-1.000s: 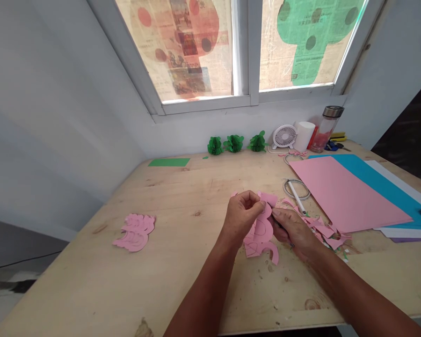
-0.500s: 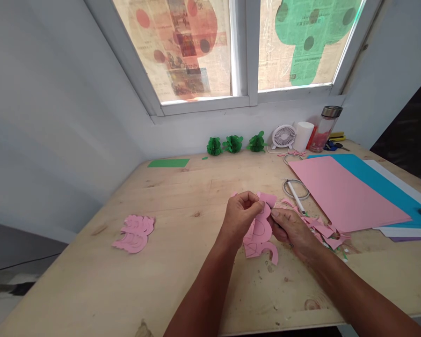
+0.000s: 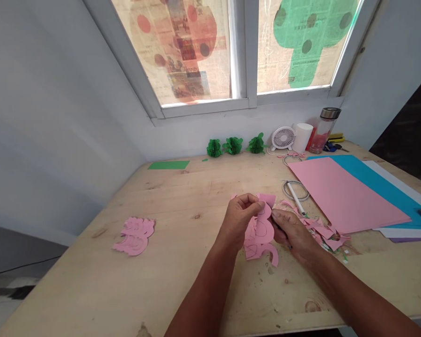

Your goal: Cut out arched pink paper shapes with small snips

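My left hand (image 3: 239,217) pinches a piece of pink paper (image 3: 265,230) between thumb and fingers, above the table. Pencil-like curved lines show on the paper, and its right edge is cut into rounded lobes. Close against that edge, my right hand (image 3: 290,229) is closed on a slim dark tool (image 3: 279,228) that looks like scissors; fingers hide most of it. Below the held piece lies more pink paper (image 3: 255,252), with a curved strip curling to the right. Off to the left rests a stack of pink scalloped cutouts (image 3: 135,235).
Pink paper scraps (image 3: 324,231) and a white pen (image 3: 296,197) on a tape ring (image 3: 305,193) lie right of my hands. Farther right are pink sheets (image 3: 347,194) over blue ones. Green paper ornaments (image 3: 233,146), a small fan (image 3: 283,138) and a glass bottle (image 3: 324,132) line the wall.
The held pink paper has turned slightly, so its lobed edge faces me more flatly. More of the dark tool shows below my right hand. Both hands stay nearly in place.
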Demonstrator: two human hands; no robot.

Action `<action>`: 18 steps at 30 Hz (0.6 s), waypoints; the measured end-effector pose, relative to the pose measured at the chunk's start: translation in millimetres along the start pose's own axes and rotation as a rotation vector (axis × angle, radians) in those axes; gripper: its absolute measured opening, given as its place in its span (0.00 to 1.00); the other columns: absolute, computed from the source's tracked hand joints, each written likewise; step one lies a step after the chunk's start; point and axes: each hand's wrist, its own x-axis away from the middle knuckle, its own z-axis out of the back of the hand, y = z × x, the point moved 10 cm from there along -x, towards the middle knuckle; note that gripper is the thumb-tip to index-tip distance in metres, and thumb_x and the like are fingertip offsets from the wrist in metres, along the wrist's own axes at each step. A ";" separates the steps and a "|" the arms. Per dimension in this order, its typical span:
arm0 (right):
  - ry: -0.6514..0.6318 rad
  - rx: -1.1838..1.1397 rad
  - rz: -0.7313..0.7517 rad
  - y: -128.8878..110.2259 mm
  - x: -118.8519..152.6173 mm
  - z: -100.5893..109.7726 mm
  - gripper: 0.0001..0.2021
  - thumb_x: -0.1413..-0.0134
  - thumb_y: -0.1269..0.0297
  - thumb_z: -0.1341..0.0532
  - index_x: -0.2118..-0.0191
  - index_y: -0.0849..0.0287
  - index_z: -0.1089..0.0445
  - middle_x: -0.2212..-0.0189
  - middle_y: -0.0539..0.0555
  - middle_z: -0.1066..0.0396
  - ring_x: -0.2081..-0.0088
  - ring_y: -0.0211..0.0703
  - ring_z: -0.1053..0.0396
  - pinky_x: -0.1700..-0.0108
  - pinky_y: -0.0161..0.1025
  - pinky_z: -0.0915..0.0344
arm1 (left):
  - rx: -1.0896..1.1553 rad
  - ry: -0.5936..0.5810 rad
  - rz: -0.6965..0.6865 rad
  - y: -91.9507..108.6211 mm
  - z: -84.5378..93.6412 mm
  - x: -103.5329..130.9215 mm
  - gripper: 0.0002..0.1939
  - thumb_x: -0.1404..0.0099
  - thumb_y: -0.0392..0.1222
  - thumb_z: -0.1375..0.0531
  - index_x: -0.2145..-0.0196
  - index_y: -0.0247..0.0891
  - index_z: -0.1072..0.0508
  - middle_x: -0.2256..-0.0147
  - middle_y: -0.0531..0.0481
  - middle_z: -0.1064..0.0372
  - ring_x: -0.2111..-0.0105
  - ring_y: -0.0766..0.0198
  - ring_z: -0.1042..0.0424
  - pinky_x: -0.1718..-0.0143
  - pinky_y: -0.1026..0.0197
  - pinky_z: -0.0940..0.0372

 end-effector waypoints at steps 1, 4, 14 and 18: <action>-0.001 -0.008 -0.001 0.9 0.2 0.1 0.20 0.43 0.50 0.44 0.78 0.58 0.44 0.86 0.41 0.55 0.83 0.30 0.63 0.81 0.33 0.66 | 0.017 -0.002 0.009 -1.4 -0.5 -0.1 0.12 0.53 0.42 0.34 0.81 0.34 0.34 0.80 0.54 0.39 0.78 0.71 0.42 0.74 0.65 0.46; 0.005 -0.024 -0.005 2.0 1.0 0.8 0.20 0.44 0.50 0.44 0.78 0.58 0.45 0.86 0.41 0.55 0.83 0.30 0.64 0.82 0.33 0.66 | 0.060 0.010 0.017 -4.2 0.1 -1.1 0.13 0.54 0.43 0.33 0.81 0.34 0.34 0.80 0.54 0.39 0.78 0.71 0.42 0.74 0.66 0.45; 0.012 -0.030 -0.016 0.8 1.5 0.4 0.20 0.45 0.49 0.43 0.78 0.58 0.45 0.86 0.41 0.55 0.83 0.30 0.63 0.81 0.33 0.66 | 0.112 -0.001 0.026 -8.0 -1.6 -1.8 0.13 0.53 0.42 0.33 0.80 0.35 0.35 0.79 0.54 0.38 0.78 0.71 0.41 0.73 0.66 0.44; 0.003 -0.030 -0.016 1.1 1.4 -0.4 0.20 0.45 0.48 0.43 0.78 0.58 0.45 0.86 0.41 0.55 0.84 0.30 0.63 0.82 0.33 0.66 | 0.152 0.004 0.057 -11.7 -0.6 -2.3 0.13 0.53 0.43 0.34 0.80 0.35 0.34 0.78 0.53 0.36 0.78 0.70 0.39 0.73 0.65 0.43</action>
